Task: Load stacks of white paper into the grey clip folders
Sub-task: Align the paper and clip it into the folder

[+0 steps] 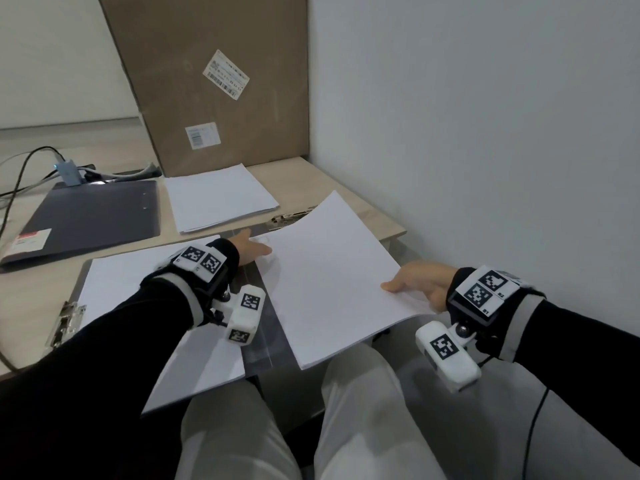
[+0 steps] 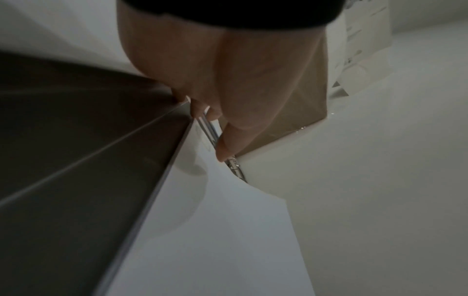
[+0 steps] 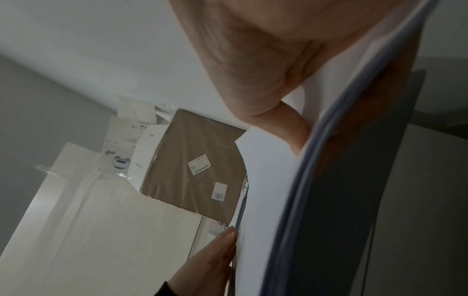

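Observation:
A grey clip folder [image 1: 256, 341] lies open at the table's near edge. Its left half carries white paper [image 1: 114, 282] under a metal clip [image 1: 65, 320]. Over the right half, a stack of white paper [image 1: 332, 278] bows upward. My right hand [image 1: 415, 289] grips the stack's right edge, thumb on top and fingers beneath. My left hand [image 1: 251, 249] reaches to the stack's far left corner. There, in the left wrist view, its thumb and fingers pinch the second metal clip [image 2: 210, 130]. That clip [image 1: 291, 216] shows just beyond the paper's far edge.
A closed grey folder [image 1: 93, 220] lies at the back left, with another paper stack [image 1: 218, 199] beside it. Behind them a cardboard box [image 1: 214, 81] leans on the wall. Cables and an adapter [image 1: 69, 171] sit far left. The wall runs close on the right, past the table corner [image 1: 391, 233].

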Demonstrator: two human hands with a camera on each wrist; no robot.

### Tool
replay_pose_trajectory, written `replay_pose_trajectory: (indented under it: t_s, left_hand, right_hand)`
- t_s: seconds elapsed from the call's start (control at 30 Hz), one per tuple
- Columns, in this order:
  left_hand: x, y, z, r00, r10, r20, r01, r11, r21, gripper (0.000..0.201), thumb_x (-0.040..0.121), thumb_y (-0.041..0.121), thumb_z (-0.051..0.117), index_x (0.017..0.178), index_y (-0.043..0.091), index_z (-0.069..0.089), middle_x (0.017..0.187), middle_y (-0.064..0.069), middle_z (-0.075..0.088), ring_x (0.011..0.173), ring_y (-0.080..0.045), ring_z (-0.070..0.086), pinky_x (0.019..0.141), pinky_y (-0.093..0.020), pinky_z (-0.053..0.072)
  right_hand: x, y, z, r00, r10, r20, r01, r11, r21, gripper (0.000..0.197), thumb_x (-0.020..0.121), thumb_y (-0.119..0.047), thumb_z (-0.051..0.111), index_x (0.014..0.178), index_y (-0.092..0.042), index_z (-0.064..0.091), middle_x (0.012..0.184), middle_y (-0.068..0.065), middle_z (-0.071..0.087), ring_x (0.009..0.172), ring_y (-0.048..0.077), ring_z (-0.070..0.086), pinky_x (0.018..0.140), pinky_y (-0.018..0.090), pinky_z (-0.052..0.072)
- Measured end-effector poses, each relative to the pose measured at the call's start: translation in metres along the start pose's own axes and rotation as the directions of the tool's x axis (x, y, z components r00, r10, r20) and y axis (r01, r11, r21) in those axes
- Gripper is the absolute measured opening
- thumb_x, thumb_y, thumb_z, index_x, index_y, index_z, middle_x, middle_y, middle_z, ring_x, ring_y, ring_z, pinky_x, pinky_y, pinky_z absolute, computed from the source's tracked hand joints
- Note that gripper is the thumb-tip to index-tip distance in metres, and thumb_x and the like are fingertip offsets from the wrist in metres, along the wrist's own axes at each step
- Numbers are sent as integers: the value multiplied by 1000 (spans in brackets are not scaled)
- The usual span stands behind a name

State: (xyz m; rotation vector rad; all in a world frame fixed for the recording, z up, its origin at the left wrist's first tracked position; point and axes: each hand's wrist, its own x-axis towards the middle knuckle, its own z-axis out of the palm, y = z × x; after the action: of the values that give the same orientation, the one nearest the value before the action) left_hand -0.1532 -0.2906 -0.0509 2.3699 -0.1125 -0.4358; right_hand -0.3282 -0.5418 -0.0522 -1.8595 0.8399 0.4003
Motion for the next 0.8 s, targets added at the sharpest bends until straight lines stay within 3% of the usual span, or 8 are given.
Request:
replay_pose_trajectory:
  t_s: [0.1, 0.17, 0.27, 0.37, 0.5, 0.63, 0.8]
  left_hand:
    - [1, -5, 0, 1000, -16, 14, 16, 1000, 3, 75, 93, 25, 55, 152, 11, 12, 157, -12, 23, 142, -31, 28, 111, -31, 28]
    - [4, -12, -3, 1000, 2, 21, -2, 1000, 4, 75, 88, 28, 60, 150, 13, 21, 153, -13, 32, 138, -32, 35, 112, -34, 32]
    - [16, -26, -12, 998, 33, 59, -29, 998, -58, 91, 69, 39, 71, 146, 13, 29, 150, -11, 37, 135, -31, 40, 111, -44, 37]
    - [11, -27, -16, 996, 51, 80, -40, 991, -131, 84, 83, 26, 66, 151, 12, 18, 158, -7, 23, 142, -27, 30, 115, -44, 32]
    - [1, -25, -16, 993, 54, 107, -41, 992, -115, 80, 89, 23, 60, 151, 10, 12, 159, -8, 17, 146, -25, 22, 119, -41, 23]
    - [-1, -24, -14, 992, 76, 98, -62, 987, -146, 77, 91, 23, 58, 152, 10, 13, 159, -7, 17, 146, -24, 21, 120, -39, 21]
    - [0, -25, -14, 992, 81, 99, -63, 983, -174, 76, 90, 25, 59, 152, 13, 15, 158, -7, 22, 144, -26, 27, 118, -41, 26]
  right_hand:
    - [-5, 3, -7, 998, 46, 36, -47, 999, 17, 52, 79, -15, 66, 127, 1, 50, 129, 16, 56, 120, 35, 49, 112, 47, 31]
    - [-5, 4, -8, 996, 50, 80, -55, 997, 58, 36, 88, -13, 58, 122, -3, 52, 111, 15, 62, 107, 33, 55, 108, 45, 37]
    - [3, 4, -11, 994, 36, 107, -48, 992, 114, 23, 90, -12, 54, 112, -5, 56, 87, 14, 67, 82, 30, 62, 90, 41, 46]
    - [6, 3, -12, 988, 40, 146, -63, 986, 154, 12, 90, -11, 53, 97, -3, 60, 68, 13, 70, 58, 27, 66, 74, 37, 49]
    - [10, 4, -13, 989, 25, 149, -52, 981, 186, 14, 89, -9, 54, 99, -2, 61, 69, 14, 70, 62, 29, 66, 74, 38, 51]
    - [9, 7, -16, 990, 18, 143, -50, 973, 226, 14, 92, -9, 51, 86, -3, 61, 59, 11, 70, 46, 23, 67, 51, 26, 55]
    - [6, 9, -13, 991, 4, 132, -35, 970, 239, 14, 93, -9, 52, 86, -3, 62, 58, 11, 71, 45, 22, 67, 46, 22, 53]
